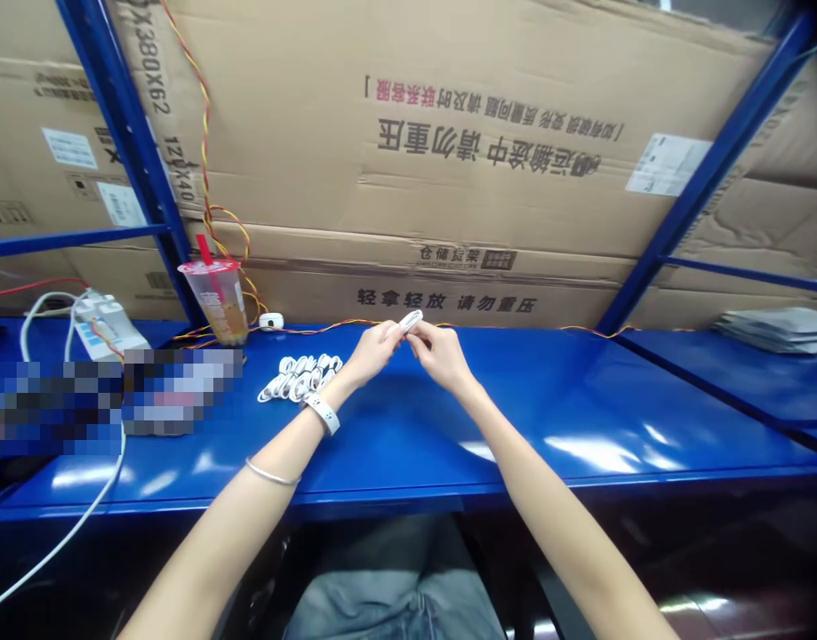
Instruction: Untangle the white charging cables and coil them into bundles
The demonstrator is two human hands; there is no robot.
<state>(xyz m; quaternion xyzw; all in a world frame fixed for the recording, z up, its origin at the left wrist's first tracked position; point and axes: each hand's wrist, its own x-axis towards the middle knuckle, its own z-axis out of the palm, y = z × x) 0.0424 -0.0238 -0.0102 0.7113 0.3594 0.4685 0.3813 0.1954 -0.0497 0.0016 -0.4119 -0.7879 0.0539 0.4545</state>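
Centrally, I see left hand [372, 352] and right hand [443, 354] fingers pinching a white coil [412, 320], its long axis tilting upper right.

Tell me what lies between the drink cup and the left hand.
In the head view, a small white case and a red-and-yellow wire lie between the drink cup and left hand; bundled white cables lie just nearer the camera.

A glossy blue metal desk [548, 400] carries a row of coiled white cables [300, 379] at left of centre. Behind them stand a clear plastic cup with a red lid [216, 300] and, just beside it, a small rounded white case [270, 322]; a twisted red-and-yellow wire [345, 327] runs along the back.
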